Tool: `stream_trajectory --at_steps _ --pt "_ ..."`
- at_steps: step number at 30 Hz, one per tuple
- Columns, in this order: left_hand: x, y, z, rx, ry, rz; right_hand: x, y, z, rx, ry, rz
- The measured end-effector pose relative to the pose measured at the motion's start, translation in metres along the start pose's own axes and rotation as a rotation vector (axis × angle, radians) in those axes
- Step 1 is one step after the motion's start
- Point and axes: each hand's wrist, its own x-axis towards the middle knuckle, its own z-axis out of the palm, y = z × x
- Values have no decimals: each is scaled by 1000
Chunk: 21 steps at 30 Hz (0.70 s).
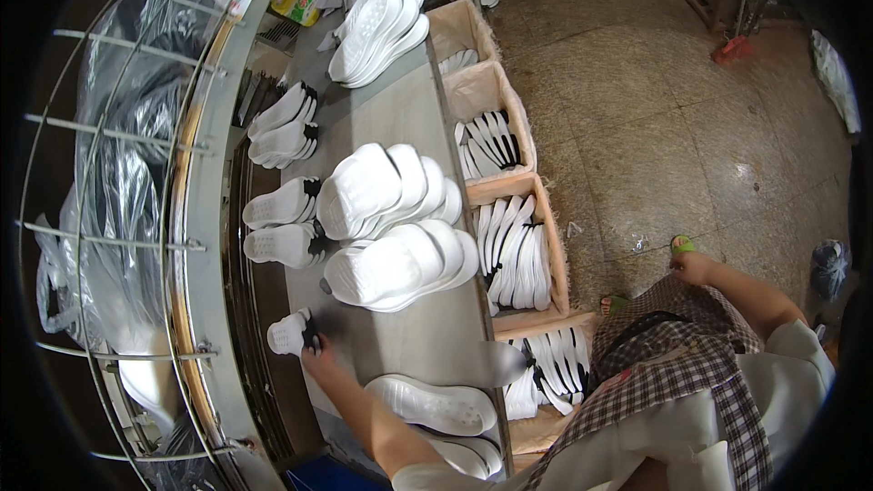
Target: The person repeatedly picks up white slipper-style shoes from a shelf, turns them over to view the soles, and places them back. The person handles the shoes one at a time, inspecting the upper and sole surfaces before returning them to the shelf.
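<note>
My left hand (318, 356) reaches across the worktable and its fingers close on the black end of a small white shoe sole (286, 334) at the table's far left edge. Over the thigh, by the checked apron, my right hand (693, 268) hangs with its fingers curled and nothing visible in them. Stacks of white foam soles (377, 264) lie in the middle of the table, right above my left forearm. Below that forearm rest larger single white soles (432, 403). More pairs with black ends (282, 245) line the left edge.
Pink-lined bins (555, 255) filled with upright soles stand along the table's right side. Another stack of white soles (377, 32) sits at the far end. A wire guard (118, 241) with clear plastic behind it rises on the left. Tiled floor (637, 127) spreads to the right.
</note>
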Motion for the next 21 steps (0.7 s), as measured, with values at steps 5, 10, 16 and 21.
stream_trajectory --at_steps 5,10,16,21 --pt "-186 35 -26 -340 -141 -327 35 -59 -32 80 -41 -295" --pt "-416 -30 -70 174 -277 -48 29 -171 -77 347 -152 -686" --pt "-589 -146 -46 330 -539 -121 -29 -246 -116 1078 -820 -675" --pt "-637 -216 5 571 -887 -343 -56 -207 -168 1705 -1020 -673"
